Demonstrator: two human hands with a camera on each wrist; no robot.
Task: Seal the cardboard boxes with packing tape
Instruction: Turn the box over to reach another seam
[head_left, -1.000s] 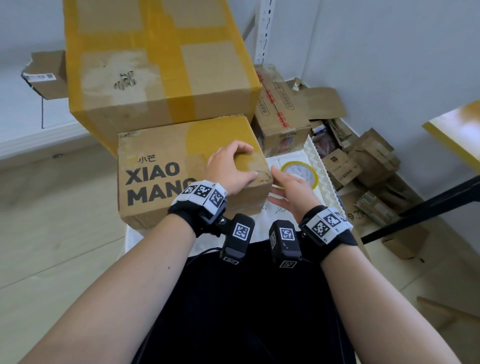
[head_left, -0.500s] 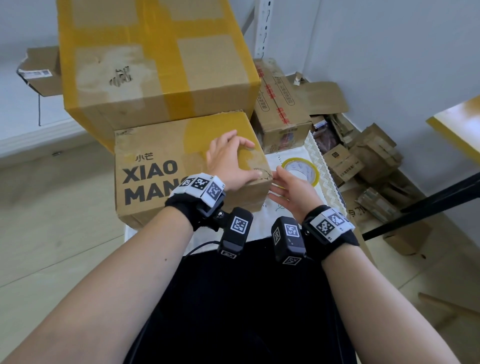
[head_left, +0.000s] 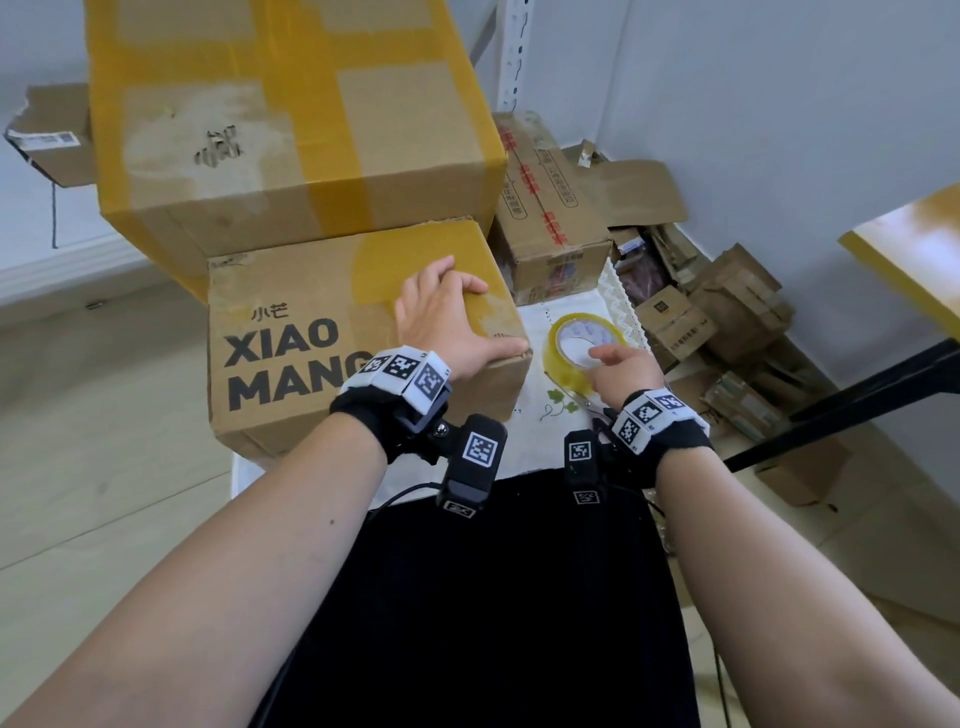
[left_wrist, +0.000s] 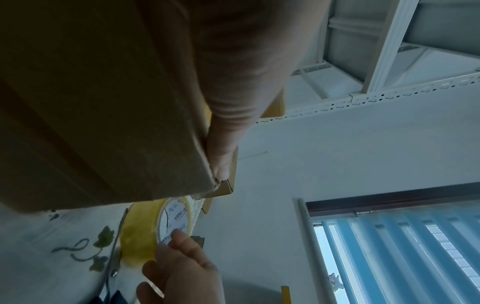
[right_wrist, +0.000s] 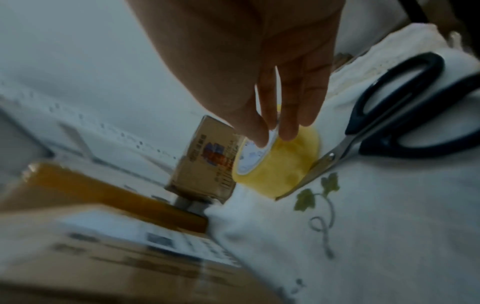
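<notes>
Left hand (head_left: 441, 322) on box (head_left: 311, 332) — right hand (head_left: 621, 371) touching tape roll (head_left: 576, 353)

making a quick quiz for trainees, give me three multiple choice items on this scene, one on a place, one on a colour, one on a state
1. Where do the scissors lie?
A. on the box
B. on the cloth beside the tape roll
C. on the floor

2. What colour is the tape roll?
A. yellow
B. red
C. black

3. What is the left hand doing?
A. hanging idle
B. holding the scissors
C. resting on the box

Key: 1 B, the scissors lie on the cloth against the tape roll. 2 A, it shows yellow. 3 C, the left hand lies over the box corner while the right hand reaches the roll.
</notes>
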